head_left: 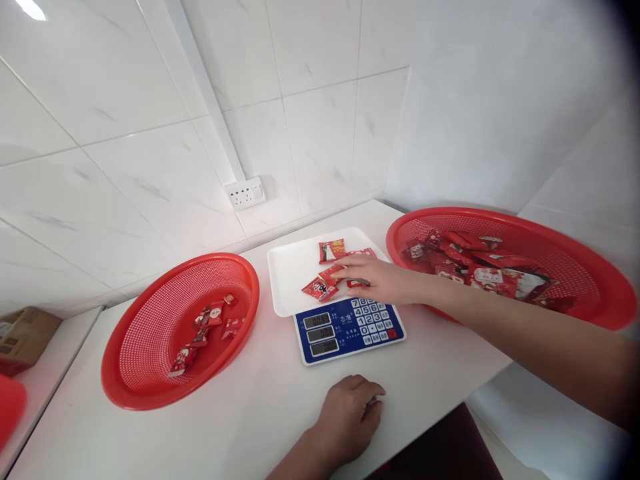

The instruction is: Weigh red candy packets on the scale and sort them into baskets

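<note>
My right hand (376, 277) reaches from the right over the white tray (293, 273) of a blue-faced scale (345, 329). Its fingers lie on several red snack packets (320, 288) scattered on the tray, and it looks closed on one small packet. My left hand (350, 415) rests on the white table near the front edge, fingers curled in a loose fist with nothing seen in it. A red mesh basket (595, 287) at the right holds many red packets. Another red mesh basket (145, 373) at the left holds a few packets (207, 327).
The white table (240, 427) stands in a corner of white tiled walls. A wall socket (245, 193) sits behind the scale. A cardboard box (23, 337) lies on a surface at the far left, with a red object (9, 407) at the left edge.
</note>
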`<state>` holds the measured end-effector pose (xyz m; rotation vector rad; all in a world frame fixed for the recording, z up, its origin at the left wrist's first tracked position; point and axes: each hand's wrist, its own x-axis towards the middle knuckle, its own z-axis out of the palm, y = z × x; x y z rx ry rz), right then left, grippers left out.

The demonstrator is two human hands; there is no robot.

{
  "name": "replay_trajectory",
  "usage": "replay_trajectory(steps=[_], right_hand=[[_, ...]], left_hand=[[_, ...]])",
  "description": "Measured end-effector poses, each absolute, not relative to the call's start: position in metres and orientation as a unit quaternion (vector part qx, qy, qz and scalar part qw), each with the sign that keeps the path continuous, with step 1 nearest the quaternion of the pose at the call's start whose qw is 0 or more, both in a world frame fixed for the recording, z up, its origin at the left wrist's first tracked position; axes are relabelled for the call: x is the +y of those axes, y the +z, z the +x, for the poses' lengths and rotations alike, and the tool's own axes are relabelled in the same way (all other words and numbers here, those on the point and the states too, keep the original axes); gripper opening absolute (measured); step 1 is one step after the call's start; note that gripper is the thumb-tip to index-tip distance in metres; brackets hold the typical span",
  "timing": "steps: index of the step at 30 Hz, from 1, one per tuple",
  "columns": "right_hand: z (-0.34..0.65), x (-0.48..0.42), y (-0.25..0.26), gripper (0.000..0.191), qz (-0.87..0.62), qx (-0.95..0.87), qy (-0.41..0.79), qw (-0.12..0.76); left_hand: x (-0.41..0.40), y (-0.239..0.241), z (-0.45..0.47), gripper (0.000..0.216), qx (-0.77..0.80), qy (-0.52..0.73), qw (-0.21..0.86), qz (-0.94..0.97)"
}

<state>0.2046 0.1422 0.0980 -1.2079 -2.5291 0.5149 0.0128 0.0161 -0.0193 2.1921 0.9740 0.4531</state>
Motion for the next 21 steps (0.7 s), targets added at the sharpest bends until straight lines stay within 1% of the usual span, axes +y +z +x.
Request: replay_trajectory(steps=[2,5,11,16,21], right_hand=[[0.197,0.141,0.09,0.041,-0.385,-0.899,0.16,0.135],[0.191,0.141,0.079,0.038,-0.372,-0.91,0.134,0.126],[0.215,0.13,0.081,0.035,-0.456,-0.871,0.114,0.143],[0.264,0.092,0.076,0.044,-0.569,-0.801,0.073,0.17],[0.301,0.052,0.042,0.057,-0.667,-0.734,0.046,0.119]], left_hand=[[0.016,-0.02,0.012,0.027,0.372,0.176,0.342,0.845],[0.017,-0.021,0.012,0.027,0.368,0.174,0.338,0.849],[0.017,-0.02,0.012,0.026,0.363,0.166,0.334,0.854],[0.017,-0.019,0.011,0.027,0.361,0.164,0.337,0.854],[0.018,-0.02,0.011,0.027,0.365,0.159,0.351,0.848]])
